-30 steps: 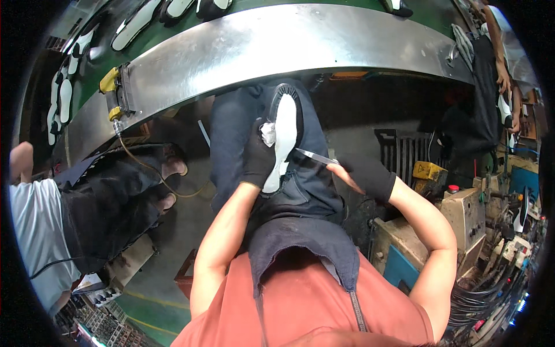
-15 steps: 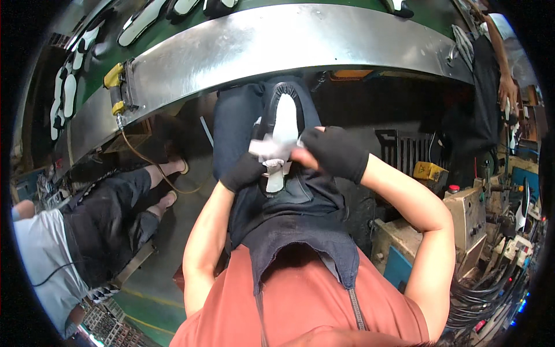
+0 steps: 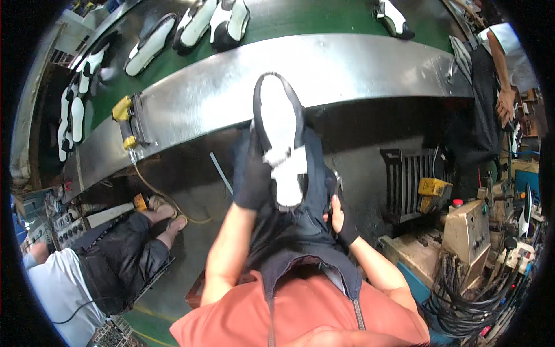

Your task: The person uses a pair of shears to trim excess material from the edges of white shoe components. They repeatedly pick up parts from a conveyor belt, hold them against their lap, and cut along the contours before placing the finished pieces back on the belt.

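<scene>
1. Steel bench (image 3: 370, 69): in view, its near edge passes behind my upturned shoe (image 3: 279, 115).
2. The shoe looks light, stiff-soled, soft-sided; best gripped at its waist.
3. My left hand (image 3: 254, 179) clasps its left side.
4. My right hand (image 3: 341, 217), beside my thigh (image 3: 314, 173): grip, I cannot tell.

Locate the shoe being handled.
Head view, just above centre: the shoe is in the left grip, white underside toward the camera, its far end overlapping the metal bench in the picture.
</scene>
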